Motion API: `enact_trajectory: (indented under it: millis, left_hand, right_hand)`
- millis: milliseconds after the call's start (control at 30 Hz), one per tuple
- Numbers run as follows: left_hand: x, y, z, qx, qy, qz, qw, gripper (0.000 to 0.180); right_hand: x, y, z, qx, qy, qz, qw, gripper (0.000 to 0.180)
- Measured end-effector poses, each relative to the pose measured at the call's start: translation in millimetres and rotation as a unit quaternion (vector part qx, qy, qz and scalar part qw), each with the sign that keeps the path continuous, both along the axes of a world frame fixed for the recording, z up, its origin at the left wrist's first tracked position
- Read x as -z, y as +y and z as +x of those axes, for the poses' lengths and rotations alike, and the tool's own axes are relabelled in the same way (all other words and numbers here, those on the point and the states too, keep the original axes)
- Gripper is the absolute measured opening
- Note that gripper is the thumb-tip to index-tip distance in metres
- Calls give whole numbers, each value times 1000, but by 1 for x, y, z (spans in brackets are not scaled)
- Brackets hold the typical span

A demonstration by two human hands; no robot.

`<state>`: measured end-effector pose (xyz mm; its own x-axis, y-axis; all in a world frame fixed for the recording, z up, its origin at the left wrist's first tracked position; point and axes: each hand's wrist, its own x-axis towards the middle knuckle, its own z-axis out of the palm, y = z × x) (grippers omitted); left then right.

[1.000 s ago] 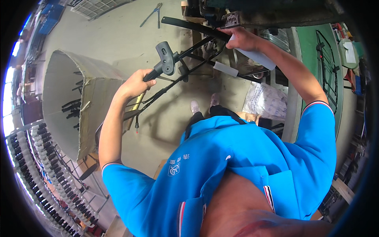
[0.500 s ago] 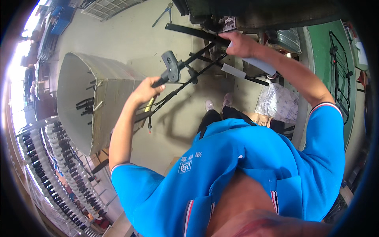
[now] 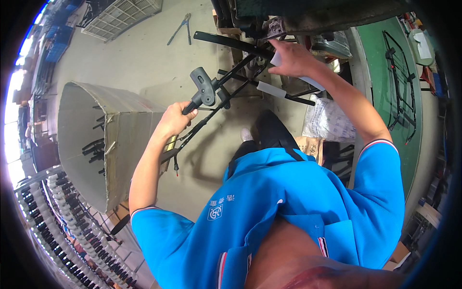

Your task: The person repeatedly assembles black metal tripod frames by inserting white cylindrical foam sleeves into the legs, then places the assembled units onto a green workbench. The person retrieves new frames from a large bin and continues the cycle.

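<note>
A black tubular metal frame (image 3: 236,91) with crossing bars stretches between my two hands. My left hand (image 3: 177,118) is closed around the dark end of one tube, just below a grey plastic joint piece (image 3: 204,87). At the far end my right hand (image 3: 294,59) grips the frame beside a white sleeve, its index finger reaching along the bar at the edge of a dark machine (image 3: 332,17). Another white sleeve (image 3: 271,89) covers part of a lower bar. My right fingertips are partly hidden by the frame.
A large cardboard box (image 3: 130,103) with black parts inside stands open at the left. Racks of black and white parts (image 3: 72,212) fill the lower left. Long-handled cutters (image 3: 181,30) lie on the floor. A white sack (image 3: 327,118) and a green surface (image 3: 385,62) are on the right.
The whole view has shifted a little, with surroundings sliding left. My right leg has moved, and only one shoe shows clearly now. Both hands keep their hold on the frame.
</note>
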<state>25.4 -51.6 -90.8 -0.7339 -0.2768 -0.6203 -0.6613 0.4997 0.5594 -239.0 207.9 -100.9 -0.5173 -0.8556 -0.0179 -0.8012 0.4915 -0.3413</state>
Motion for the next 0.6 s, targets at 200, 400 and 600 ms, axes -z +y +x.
enact_trajectory:
  millis: [200, 400, 600]
  left_hand:
    - [1, -5, 0, 2, -22, -11, 1000, 23]
    - [-1, -4, -2, 0, -23, -8, 1000, 23]
    - [4, -5, -2, -1, -22, -7, 1000, 25]
  right_hand:
    - [-7, 30, 12, 48, 3, 73, 996, 71]
    - [-4, 26, 12, 53, 8, 57, 997, 50]
    - [0, 27, 9, 47, 10, 50, 998, 46]
